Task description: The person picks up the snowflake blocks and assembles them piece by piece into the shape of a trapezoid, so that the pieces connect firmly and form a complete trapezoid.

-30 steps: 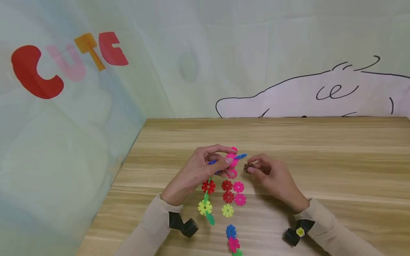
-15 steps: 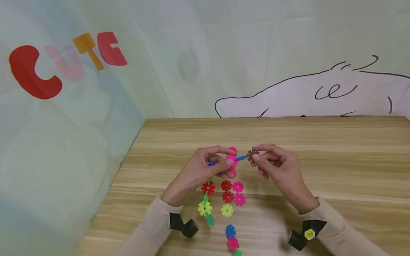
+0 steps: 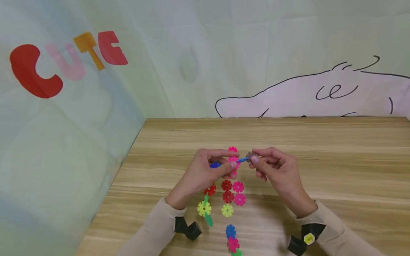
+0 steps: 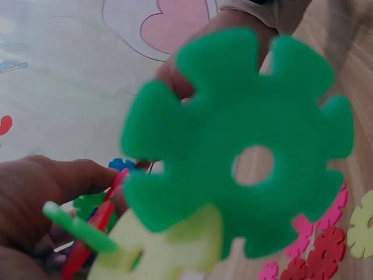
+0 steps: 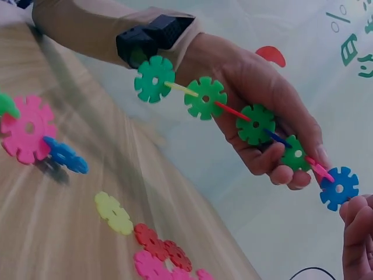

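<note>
My left hand pinches a chain of notched plastic snowflake discs near its far end, at a pink disc. A blue disc sticks out beyond those fingers. Toward me the chain hangs down, with a red disc, a yellow disc and a green end disc that fills much of the left wrist view. Between thumb and forefinger, my right hand pinches a brown disc, its edge right at the blue disc. The right fingertips partly cover the brown disc.
Loose discs lie on the wooden table below the hands: red, pink and yellow. Nearer me is another joined piece with blue and pink discs. A printed cloth backdrop stands behind the table.
My right hand has risen and brought the brown disc from a gap away up against the blue disc's edge. My left hand keeps its hold and has shifted slightly right.
</note>
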Tool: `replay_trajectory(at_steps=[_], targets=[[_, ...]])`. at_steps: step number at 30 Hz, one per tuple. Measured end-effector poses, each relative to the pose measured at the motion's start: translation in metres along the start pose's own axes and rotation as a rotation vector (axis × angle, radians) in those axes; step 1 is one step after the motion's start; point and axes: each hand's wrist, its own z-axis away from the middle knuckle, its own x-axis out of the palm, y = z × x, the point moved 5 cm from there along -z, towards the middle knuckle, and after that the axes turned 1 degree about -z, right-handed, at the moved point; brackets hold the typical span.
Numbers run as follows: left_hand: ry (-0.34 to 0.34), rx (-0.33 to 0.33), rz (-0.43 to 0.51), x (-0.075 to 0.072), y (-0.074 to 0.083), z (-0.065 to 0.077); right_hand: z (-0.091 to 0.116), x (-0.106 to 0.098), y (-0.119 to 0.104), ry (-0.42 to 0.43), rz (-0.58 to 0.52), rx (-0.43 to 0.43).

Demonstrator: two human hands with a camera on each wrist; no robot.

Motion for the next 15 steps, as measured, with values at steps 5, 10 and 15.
replay_trajectory(at_steps=[5, 10, 15], targets=[[0.048, 0.029, -0.025, 0.0, 0.001, 0.003, 0.001, 0.005, 0.002, 0.004, -0.069, 0.004], [0.088, 0.047, -0.087, -0.001, 0.001, 0.004, 0.001, 0.009, 0.007, -0.027, -0.127, 0.05], [0.079, 0.038, -0.088, 0.0, 0.002, 0.003, 0.003, 0.01, 0.013, -0.052, -0.219, 0.147]])
